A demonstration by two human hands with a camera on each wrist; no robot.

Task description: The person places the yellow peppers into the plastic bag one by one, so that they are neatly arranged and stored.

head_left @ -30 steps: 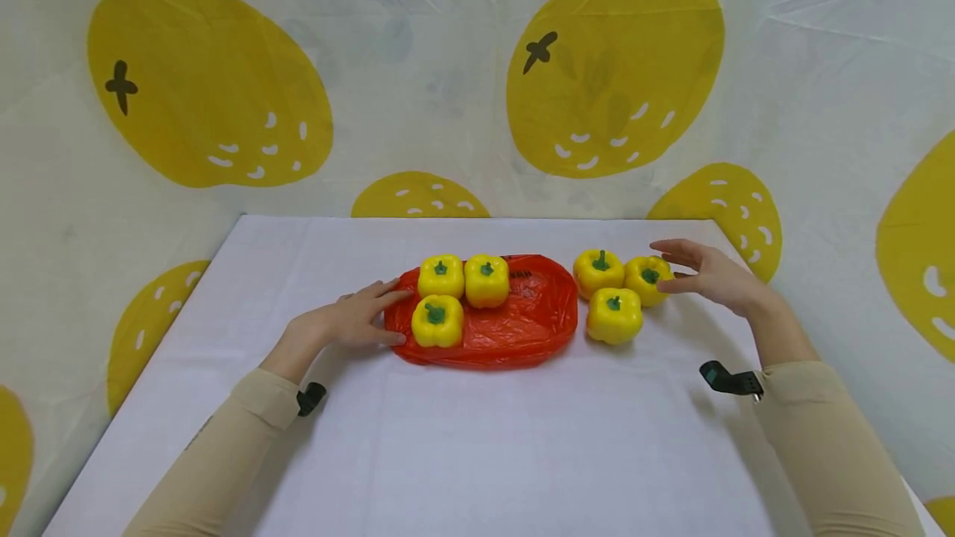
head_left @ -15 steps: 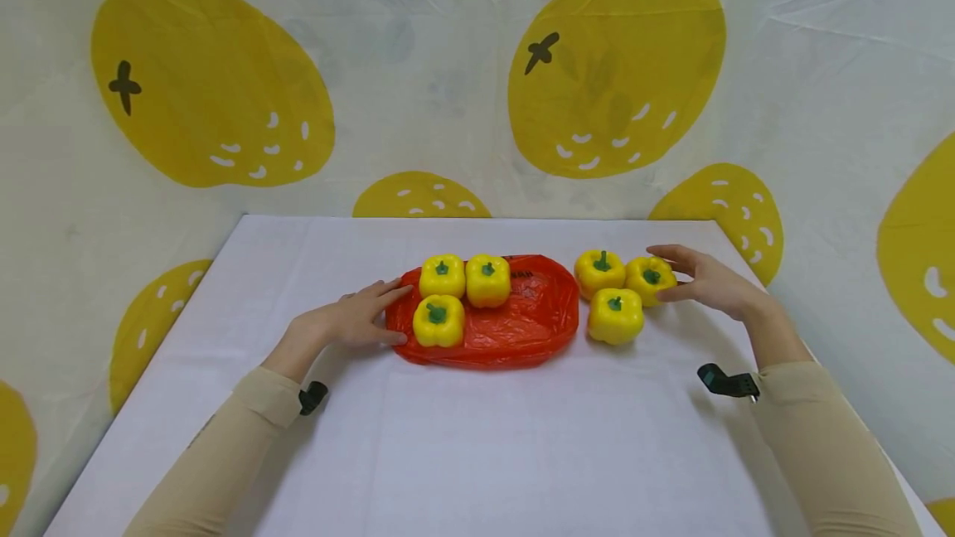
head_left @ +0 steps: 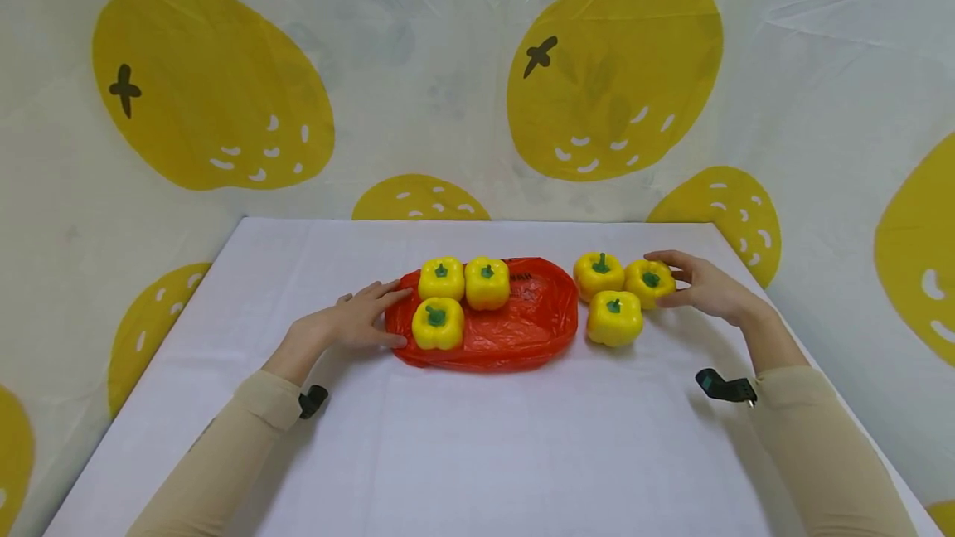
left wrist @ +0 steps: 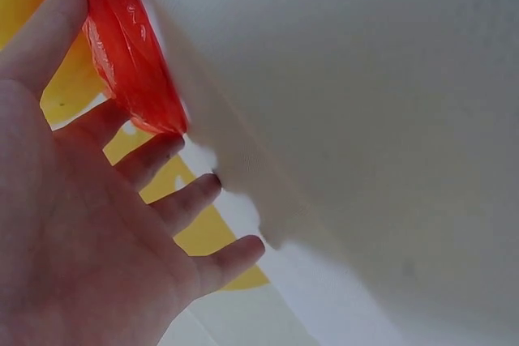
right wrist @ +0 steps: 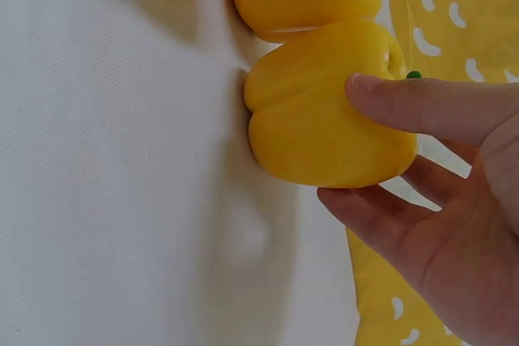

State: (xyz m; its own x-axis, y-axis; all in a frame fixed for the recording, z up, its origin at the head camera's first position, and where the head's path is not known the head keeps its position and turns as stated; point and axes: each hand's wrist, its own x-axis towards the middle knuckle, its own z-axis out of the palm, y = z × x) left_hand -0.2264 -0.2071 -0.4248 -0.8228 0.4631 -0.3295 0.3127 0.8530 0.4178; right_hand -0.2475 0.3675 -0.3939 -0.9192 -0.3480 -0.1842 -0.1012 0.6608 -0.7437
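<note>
A red plastic bag [head_left: 525,326] lies flat on the white cloth, with three yellow bell peppers [head_left: 438,323] on its left half. At the bag's left edge rests my left hand [head_left: 349,323], fingers spread and fairly straight; in the left wrist view its thumb and some fingertips meet the red plastic [left wrist: 134,62]. Right of the bag stand three more yellow bell peppers, close together. My right hand [head_left: 712,292] holds the rightmost bell pepper [right wrist: 324,119], thumb on its near side and fingers around the far side. Its green stem [head_left: 651,279] points up.
Two other bell peppers, one at the back [head_left: 598,273] and one in front [head_left: 614,318], sit right beside the held one. A patterned curtain [head_left: 418,65] hangs behind the table's back edge. Dark straps [head_left: 724,388] sit at both wrists.
My right hand has moved slightly left and closed in on the rightmost bell pepper, thumb and fingers now against it. The left hand, the bag and the other peppers stay put.
</note>
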